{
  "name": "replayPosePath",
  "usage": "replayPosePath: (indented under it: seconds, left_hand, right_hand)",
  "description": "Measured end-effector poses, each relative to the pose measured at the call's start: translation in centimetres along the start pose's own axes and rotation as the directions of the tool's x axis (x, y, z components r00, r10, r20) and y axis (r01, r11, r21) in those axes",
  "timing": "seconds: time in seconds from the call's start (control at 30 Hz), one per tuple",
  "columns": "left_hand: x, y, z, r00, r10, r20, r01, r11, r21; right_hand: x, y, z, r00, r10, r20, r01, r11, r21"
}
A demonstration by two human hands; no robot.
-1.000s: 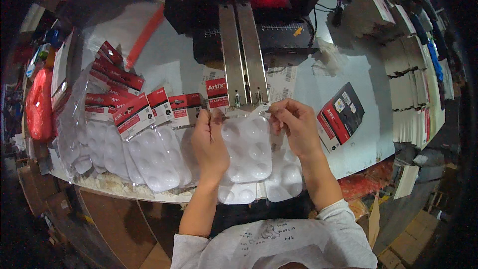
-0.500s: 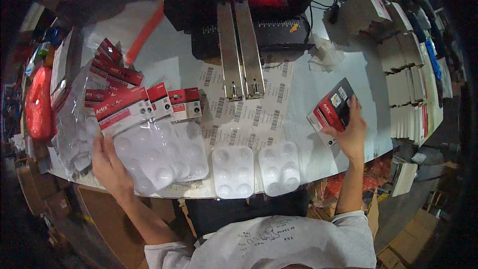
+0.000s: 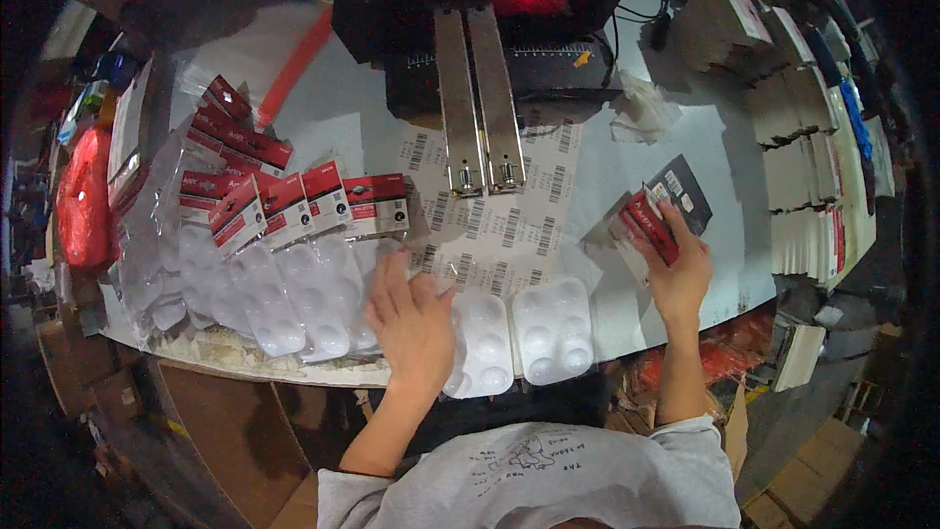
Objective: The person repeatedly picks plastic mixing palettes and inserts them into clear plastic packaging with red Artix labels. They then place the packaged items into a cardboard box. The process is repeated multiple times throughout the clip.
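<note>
My right hand (image 3: 681, 269) pinches a red and black header card (image 3: 649, 222) above the right part of the table; the card is bent and partly covered by my fingers. My left hand (image 3: 413, 318) holds nothing, its fingers extended and slightly apart. It is beside a white six-well paint palette (image 3: 480, 345), near that palette's left edge; I cannot tell whether they touch. A second white palette (image 3: 552, 331) lies to the right, at the table's front edge. Left of my left hand, several bagged palettes (image 3: 318, 299) with red and white header cards (image 3: 286, 211) overlap in a row.
A black heat sealer (image 3: 548, 69) with two metal bars (image 3: 477, 98) stands at the back middle. Under it lies a barcode sheet (image 3: 504, 225). Card stacks (image 3: 793, 103) line the right side. A red plastic bundle (image 3: 86, 198) and an orange strip (image 3: 296, 67) are at left.
My left hand has left the bagged palettes and moved right to the loose palette. The bagged row is now spread out. My right hand has closed on the card, lifting and bending it.
</note>
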State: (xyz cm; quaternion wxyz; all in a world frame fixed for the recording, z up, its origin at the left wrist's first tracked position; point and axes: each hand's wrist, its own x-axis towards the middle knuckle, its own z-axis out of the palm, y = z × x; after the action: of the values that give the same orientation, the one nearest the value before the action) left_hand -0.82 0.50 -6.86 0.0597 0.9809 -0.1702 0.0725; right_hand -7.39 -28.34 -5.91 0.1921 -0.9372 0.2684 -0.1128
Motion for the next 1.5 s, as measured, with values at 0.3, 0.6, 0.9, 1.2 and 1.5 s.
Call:
replayPosePath:
  seconds: [0.3,0.6,0.9,1.2,1.5]
  left_hand:
    - [0.1,0.0,-1.3,0.994,0.11,0.01,-0.107,0.984,-0.139]
    - [1.6,1.6,-4.8,0.843,0.035,0.536,0.537,-0.023,-0.843]
    - [1.5,1.7,-4.3,0.914,0.038,0.403,0.401,0.053,-0.915]
    - [1.3,1.8,-3.9,0.929,-0.041,0.368,0.364,0.286,-0.886]
    - [1.2,2.6,-3.5,0.946,-0.106,0.307,0.324,0.223,-0.919]
  right_hand:
    - [0.3,-6.9,-2.0,0.997,-0.073,-0.024,0.077,0.952,0.295]
    - [2.5,-11.4,-3.1,0.709,-0.454,0.54,0.114,0.829,0.548]
    - [1.9,-10.9,-2.5,0.752,-0.379,0.539,-0.009,0.812,0.584]
    - [2.9,-11.2,-2.0,0.622,-0.564,0.543,0.184,0.78,0.599]
    - [4.3,-10.0,-2.0,0.663,-0.579,0.475,0.274,0.778,0.565]
